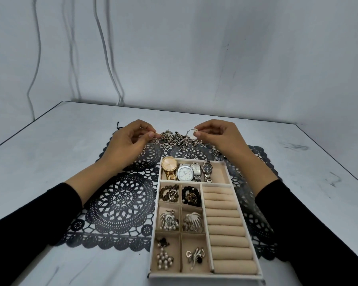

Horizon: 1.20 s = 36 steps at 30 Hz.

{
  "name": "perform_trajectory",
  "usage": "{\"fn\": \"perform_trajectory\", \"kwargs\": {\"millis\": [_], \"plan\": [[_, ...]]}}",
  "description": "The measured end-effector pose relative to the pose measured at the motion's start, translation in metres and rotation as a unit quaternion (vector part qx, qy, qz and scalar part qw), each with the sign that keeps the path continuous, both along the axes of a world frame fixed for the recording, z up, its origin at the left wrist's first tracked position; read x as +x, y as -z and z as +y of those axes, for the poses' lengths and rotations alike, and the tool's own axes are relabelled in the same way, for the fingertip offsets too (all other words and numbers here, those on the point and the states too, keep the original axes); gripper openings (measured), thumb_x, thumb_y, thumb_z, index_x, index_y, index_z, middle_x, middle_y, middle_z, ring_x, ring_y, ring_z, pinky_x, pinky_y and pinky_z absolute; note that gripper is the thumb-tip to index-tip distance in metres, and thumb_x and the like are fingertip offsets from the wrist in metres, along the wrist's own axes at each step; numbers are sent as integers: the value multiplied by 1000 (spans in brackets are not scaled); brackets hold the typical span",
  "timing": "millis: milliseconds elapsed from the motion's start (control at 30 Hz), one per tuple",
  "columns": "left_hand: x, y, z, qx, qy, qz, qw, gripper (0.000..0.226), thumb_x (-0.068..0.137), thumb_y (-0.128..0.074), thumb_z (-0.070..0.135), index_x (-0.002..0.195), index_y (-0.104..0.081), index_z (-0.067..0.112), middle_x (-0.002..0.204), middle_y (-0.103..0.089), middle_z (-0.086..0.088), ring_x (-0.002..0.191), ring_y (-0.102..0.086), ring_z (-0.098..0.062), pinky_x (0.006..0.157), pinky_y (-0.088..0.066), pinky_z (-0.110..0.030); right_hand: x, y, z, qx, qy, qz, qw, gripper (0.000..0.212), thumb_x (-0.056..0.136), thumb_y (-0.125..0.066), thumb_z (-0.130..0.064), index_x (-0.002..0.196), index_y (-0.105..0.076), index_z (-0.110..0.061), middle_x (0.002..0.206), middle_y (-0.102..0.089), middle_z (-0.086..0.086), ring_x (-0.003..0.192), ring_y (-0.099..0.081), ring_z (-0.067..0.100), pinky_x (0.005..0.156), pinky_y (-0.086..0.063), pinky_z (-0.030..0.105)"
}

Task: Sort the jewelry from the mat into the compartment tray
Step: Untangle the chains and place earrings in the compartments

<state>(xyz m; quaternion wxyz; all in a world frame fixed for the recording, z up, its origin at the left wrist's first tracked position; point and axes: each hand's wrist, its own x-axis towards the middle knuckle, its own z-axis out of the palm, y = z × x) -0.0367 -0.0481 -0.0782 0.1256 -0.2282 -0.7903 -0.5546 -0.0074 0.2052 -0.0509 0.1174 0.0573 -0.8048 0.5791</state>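
A beige compartment tray (235,205) lies on the black lace mat (120,203) in front of me. Its far section holds several watches (184,171). Six small cells on the left hold bracelets, brooches and earrings. The ring rolls (225,228) on the right are bare. Beyond the tray a tangled pile of metal chains (175,139) lies on the mat's far edge. My left hand (130,141) pinches the left end of the pile. My right hand (217,135) pinches a thin hoop with pearl beads (195,131) at the pile's right end.
The mat sits on a pale marbled table (50,153) whose far edge meets a grey wall. Cables (110,65) hang down the wall at the left. A few small rings lie on the mat to the right of the tray, partly hidden by my right arm.
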Motion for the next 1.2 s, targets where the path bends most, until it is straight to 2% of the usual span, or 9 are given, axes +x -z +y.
{"fn": "perform_trajectory", "kwargs": {"millis": [133,233,367,500,667,767,900,1100,1200], "plan": [[17,-3,-4,6,4,2,1000,4,94,-63,12,97,-65,13,94,-76,6,98,-70,-10,90,-55,-29,21,1,-3,-34,2,-1,999,18,78,-76,-8,95,-73,-8,89,-74,10,80,-69,12,74,-55,21],[33,-7,-7,14,9,-2,1000,6,94,-63,13,94,-65,19,93,-76,6,97,-71,-17,91,-56,-43,37,-2,-6,-58,3,2,998,17,77,-77,-8,93,-73,-9,87,-74,8,83,-69,12,77,-54,21],[55,-13,-11,37,15,-10,999,5,94,-63,14,95,-66,18,95,-76,4,99,-70,-8,89,-54,-32,59,-8,-10,-36,8,8,999,19,77,-77,-12,95,-74,-10,89,-75,5,84,-69,11,73,-52,16],[71,-16,-16,51,9,-19,998,6,93,-65,16,98,-66,14,95,-76,5,98,-70,-8,78,-54,-30,78,-9,-12,-43,7,17,999,18,76,-78,-14,94,-74,-14,88,-75,3,88,-70,18,80,-56,24],[93,-14,-20,59,22,-11,998,7,92,-65,15,98,-66,12,95,-76,2,100,-70,-12,90,-53,-31,104,-6,-16,-61,-4,16,998,20,76,-77,-11,96,-74,-10,89,-75,6,87,-70,19,83,-56,27],[106,-13,-21,61,34,-5,998,8,92,-64,14,99,-65,9,96,-76,1,100,-70,-14,83,-54,-25,117,-4,-18,-61,-17,7,998,19,77,-77,-9,96,-74,-9,89,-75,8,84,-70,19,80,-56,26],[118,-13,-20,71,33,-5,997,10,92,-64,12,100,-65,7,96,-76,-1,101,-70,-13,93,-54,-34,134,-3,-19,-45,-43,-9,998,22,78,-75,-6,100,-72,-5,90,-74,9,79,-69,15,76,-56,23],[130,-11,-19,82,46,-2,996,5,92,-63,8,97,-65,10,95,-76,-1,100,-71,-14,94,-54,-34,159,-1,-22,-55,-101,-29,993,26,76,-74,0,102,-70,3,92,-72,18,82,-69,19,80,-58,28],[133,-9,-18,73,46,5,996,6,92,-64,11,97,-65,13,95,-76,0,101,-70,-13,93,-54,-38,166,0,-23,-37,-139,-44,989,25,75,-75,-1,99,-71,0,90,-72,16,85,-69,22,85,-57,32]]}}
